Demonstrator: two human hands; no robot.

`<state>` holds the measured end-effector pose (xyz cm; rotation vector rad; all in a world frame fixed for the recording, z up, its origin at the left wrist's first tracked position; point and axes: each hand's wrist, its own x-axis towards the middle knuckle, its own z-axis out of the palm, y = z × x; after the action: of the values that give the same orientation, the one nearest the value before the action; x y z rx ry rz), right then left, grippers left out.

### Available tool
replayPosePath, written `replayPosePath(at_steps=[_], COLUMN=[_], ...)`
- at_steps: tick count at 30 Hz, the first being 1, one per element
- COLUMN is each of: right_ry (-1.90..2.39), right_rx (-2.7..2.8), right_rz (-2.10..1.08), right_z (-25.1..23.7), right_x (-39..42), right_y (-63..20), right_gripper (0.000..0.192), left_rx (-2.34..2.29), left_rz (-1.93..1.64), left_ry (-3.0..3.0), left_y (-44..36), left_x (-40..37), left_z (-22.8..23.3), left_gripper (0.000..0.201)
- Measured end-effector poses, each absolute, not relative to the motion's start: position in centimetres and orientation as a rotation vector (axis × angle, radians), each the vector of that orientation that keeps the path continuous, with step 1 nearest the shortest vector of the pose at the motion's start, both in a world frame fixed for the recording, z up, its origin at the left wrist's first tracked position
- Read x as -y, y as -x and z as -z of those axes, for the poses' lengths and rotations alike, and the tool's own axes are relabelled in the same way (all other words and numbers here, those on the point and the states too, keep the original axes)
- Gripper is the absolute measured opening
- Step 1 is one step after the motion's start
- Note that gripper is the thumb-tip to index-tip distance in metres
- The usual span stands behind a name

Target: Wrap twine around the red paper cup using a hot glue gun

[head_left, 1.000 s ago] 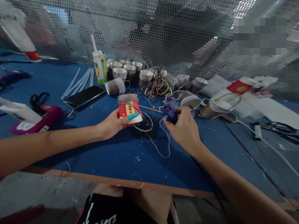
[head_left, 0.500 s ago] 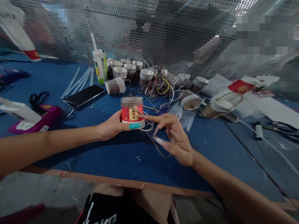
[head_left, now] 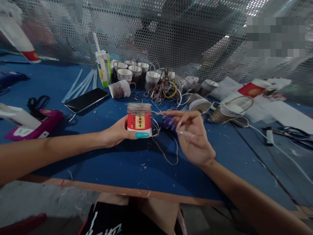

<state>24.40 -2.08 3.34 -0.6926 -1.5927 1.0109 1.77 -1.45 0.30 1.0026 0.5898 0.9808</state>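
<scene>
Blue cloth covers the table point(head_left: 117, 169), and bits of white scrap lie all over it. The left hand point(head_left: 119, 132) holds a small red cup point(head_left: 139, 119) upright, just above the table, with the thumb pressed across the bottom rim. Thin string is wound round the top of the cup, and a loose string point(head_left: 168, 153) trails from it down onto the cloth in a loop. The right hand point(head_left: 194, 137) is spread wide and holds nothing; its fingertips point(head_left: 166, 113) reach toward the cup's top edge. A blue glue gun point(head_left: 167, 122) lies on the table just behind the two hands.

I think the loose string could catch on a finger and pull off the cup. A hard squeeze might also dent the cup. More wound cups point(head_left: 133, 71) stand in a group near the mesh wall, with a tangle of wires point(head_left: 166, 89) beside them.
</scene>
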Motion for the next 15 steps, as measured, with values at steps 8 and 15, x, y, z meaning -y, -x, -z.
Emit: replayPosePath(at_steps=[8, 15], right_ry=[0.665, 0.604], right_rx=[1.710, 1.442], right_rz=[-1.289, -0.940], right_z=[-3.9, -3.4], right_x=[3.5, 1.9], right_y=[-24.0, -24.0], right_gripper=[0.013, 0.009], left_rx=[-0.602, -0.615], left_rz=[-0.932, -0.957], left_ry=[-1.044, -0.981], left_y=[-1.7, -2.0], left_x=[1.6, 1.6], left_z=[-0.8, -1.0], left_gripper=[0.059, 0.058])
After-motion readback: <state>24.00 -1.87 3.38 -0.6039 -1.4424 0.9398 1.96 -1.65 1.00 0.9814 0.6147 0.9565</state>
